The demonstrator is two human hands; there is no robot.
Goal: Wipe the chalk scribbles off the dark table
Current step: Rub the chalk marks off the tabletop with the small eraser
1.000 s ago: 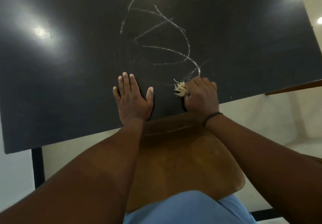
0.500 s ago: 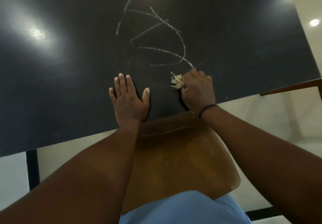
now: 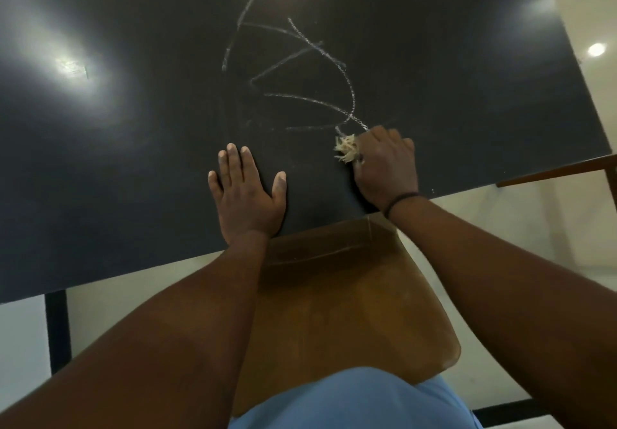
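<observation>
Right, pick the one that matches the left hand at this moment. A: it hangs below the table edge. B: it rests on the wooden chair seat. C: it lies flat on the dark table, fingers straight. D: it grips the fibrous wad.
C: the left hand lies palm-down on the dark table with straight fingers, while the right hand grips the fibrous wad beside the chalk scribbles.

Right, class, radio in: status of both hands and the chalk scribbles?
Left hand flat on dark table. Right hand grips frayed wad at scribbles. Scribbles mostly intact. Nothing obstructing.
</observation>
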